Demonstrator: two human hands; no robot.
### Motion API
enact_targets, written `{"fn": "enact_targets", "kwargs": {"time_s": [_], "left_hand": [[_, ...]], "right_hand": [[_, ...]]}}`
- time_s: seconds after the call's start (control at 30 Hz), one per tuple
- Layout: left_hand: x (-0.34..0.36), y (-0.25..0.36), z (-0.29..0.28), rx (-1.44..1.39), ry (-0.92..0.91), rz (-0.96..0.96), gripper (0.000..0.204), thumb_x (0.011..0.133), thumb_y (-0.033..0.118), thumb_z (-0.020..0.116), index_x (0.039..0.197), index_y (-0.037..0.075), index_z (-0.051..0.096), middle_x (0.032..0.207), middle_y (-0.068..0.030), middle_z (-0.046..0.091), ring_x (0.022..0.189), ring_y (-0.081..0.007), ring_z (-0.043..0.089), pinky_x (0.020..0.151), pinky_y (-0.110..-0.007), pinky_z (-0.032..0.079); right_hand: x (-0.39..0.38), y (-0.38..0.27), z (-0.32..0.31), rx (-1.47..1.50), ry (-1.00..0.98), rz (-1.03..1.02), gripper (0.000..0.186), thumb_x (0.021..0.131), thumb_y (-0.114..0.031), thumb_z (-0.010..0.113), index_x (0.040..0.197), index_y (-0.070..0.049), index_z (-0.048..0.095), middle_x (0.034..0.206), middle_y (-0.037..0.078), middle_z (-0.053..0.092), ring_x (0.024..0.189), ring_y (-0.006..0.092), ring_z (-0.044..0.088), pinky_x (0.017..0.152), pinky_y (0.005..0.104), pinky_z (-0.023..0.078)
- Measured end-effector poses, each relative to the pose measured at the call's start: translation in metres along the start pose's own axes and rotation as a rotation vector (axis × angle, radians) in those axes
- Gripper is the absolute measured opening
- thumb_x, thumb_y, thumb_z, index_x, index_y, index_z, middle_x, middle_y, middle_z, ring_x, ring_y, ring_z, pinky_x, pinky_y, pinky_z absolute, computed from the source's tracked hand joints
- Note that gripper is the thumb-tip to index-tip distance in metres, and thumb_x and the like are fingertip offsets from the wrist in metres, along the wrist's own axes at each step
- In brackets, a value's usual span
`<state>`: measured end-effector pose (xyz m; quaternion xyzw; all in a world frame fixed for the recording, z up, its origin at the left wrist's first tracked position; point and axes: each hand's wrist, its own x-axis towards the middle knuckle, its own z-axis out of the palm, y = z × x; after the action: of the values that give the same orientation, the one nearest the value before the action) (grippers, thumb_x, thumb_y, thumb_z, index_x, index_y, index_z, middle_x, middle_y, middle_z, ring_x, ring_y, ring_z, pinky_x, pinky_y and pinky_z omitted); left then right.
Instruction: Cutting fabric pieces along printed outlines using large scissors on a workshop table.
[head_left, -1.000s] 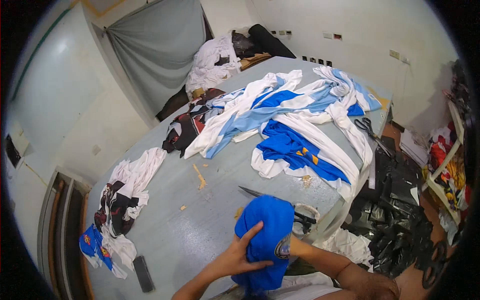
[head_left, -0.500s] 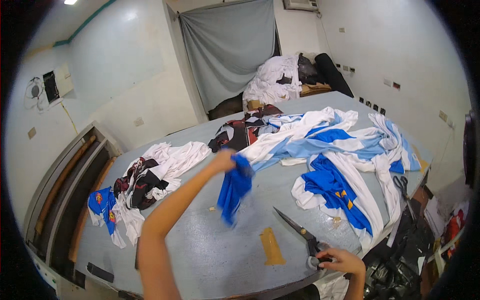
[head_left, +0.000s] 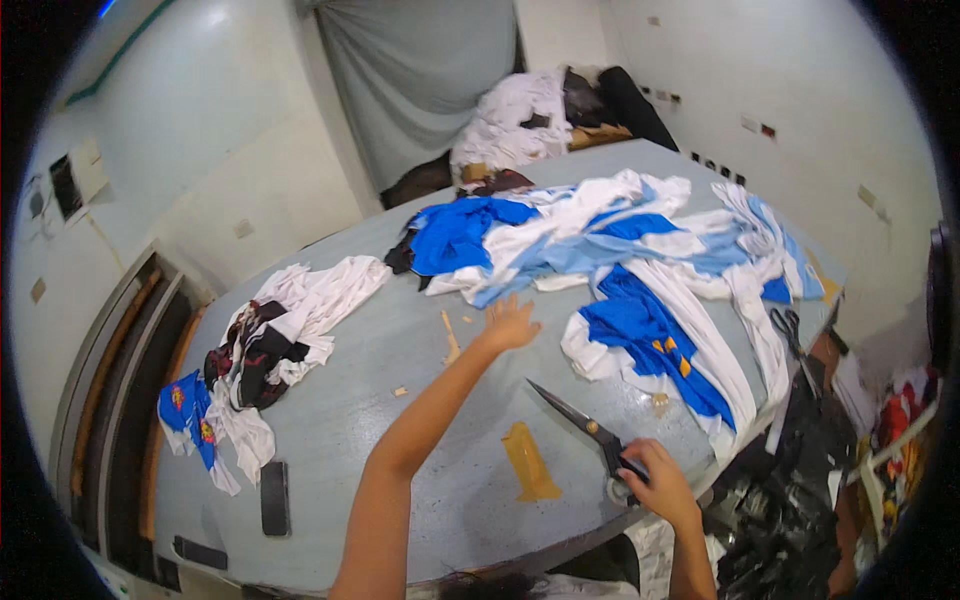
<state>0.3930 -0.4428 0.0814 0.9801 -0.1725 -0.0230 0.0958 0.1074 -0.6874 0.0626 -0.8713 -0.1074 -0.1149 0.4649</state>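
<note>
My left hand (head_left: 512,325) is stretched over the middle of the table with its fingers spread and nothing in it. Just beyond its fingertips lies the long white and light-blue fabric (head_left: 560,255). A piece of blue fabric (head_left: 455,238) rests on top of the dark patterned cloth at the far side. At the near right, my right hand (head_left: 658,482) is closed on the handles of large black fabric scissors (head_left: 600,432). Their blades lie on the table, pointing to the far left. A blue and white garment piece (head_left: 640,320) with orange marks spreads out beyond the scissors.
Brown tape (head_left: 530,462) sticks to the grey table (head_left: 400,500) beside the scissors. White and dark fabrics (head_left: 290,330) are heaped on the left, with a black phone-like slab (head_left: 275,498) nearer me. A second pair of scissors (head_left: 790,335) lies at the right edge, above black plastic (head_left: 780,530).
My left hand has let go of the blue fabric, which now lies at the far side, and has moved right. My right hand has closed farther around the scissors' handles. The view has shifted.
</note>
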Motion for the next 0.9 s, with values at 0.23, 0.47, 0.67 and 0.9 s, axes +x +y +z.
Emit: {"fn": "enact_targets", "kwargs": {"time_s": [0.23,0.47,0.67,0.9], "left_hand": [[-0.027,0.073,0.079,-0.257,-0.115,0.262,0.062,0.081,0.052,0.053,0.128,0.013,0.046,0.138,-0.0218,0.031,0.127,-0.0441,0.026,0.101,-0.053,0.024],[-0.01,0.186,0.1,0.004,-0.257,0.148,0.086,0.077,0.057,0.054,0.137,0.001,0.026,0.141,-0.025,0.024,0.131,-0.0411,0.021,0.099,-0.055,0.029],[0.019,0.108,0.098,0.2,-0.01,-0.091,0.065,0.082,0.052,0.048,0.13,0.008,0.043,0.133,-0.0245,0.039,0.124,-0.0365,0.037,0.09,-0.051,0.04],[-0.04,-0.045,0.064,0.102,0.283,0.394,0.025,0.085,0.023,0.051,0.104,0.009,0.06,0.101,-0.012,0.063,0.089,-0.0299,0.06,0.073,-0.04,0.049]], "right_hand": [[-0.002,0.006,0.037,-0.3,0.037,-0.077,0.032,0.068,-0.006,0.061,0.098,-0.002,0.051,0.101,0.016,0.052,0.091,0.0341,0.051,0.079,0.0391,0.043],[-0.027,0.02,0.027,-0.456,0.075,-0.057,0.031,0.067,-0.008,0.061,0.094,0.001,0.051,0.093,0.019,0.05,0.088,0.0346,0.051,0.076,0.0391,0.044],[-0.052,0.015,-0.001,-0.528,-0.149,0.128,0.038,0.063,-0.02,0.066,0.091,0.001,0.052,0.083,0.018,0.057,0.077,0.0343,0.058,0.067,0.0411,0.048],[-0.068,0.041,-0.035,0.118,-0.39,0.248,0.043,0.068,-0.027,0.068,0.095,0.001,0.052,0.078,0.013,0.059,0.068,0.024,0.058,0.061,0.0359,0.047]]}}
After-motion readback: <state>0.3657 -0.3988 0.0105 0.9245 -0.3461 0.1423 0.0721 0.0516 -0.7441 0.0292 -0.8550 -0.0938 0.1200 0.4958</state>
